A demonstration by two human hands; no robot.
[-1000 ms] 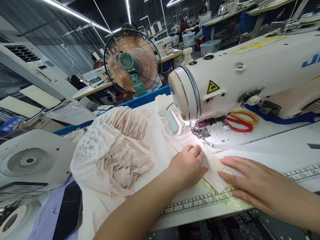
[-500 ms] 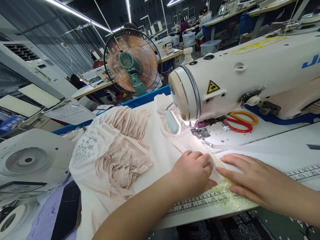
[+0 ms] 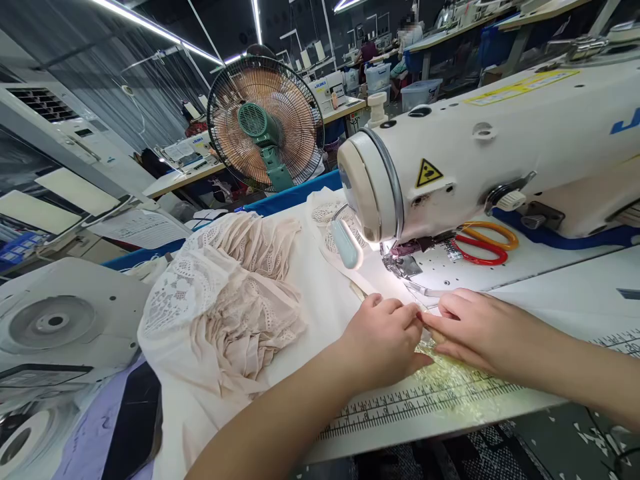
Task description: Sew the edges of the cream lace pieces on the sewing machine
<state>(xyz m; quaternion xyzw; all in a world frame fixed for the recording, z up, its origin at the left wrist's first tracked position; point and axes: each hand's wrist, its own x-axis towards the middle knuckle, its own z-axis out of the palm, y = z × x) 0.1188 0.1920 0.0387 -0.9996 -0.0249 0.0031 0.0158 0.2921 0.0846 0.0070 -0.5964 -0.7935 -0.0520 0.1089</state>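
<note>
Left hand (image 3: 385, 337) and right hand (image 3: 467, 327), fingers curled, pinched the cream fabric (image 3: 320, 313), apparently squaring its edge; the presser foot (image 3: 403, 265) beyond wanted straight feeding.

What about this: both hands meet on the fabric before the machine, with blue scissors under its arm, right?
No: the head view shows the scissors orange and red, not blue. The left hand and right hand do meet on the fabric before the machine.
</note>
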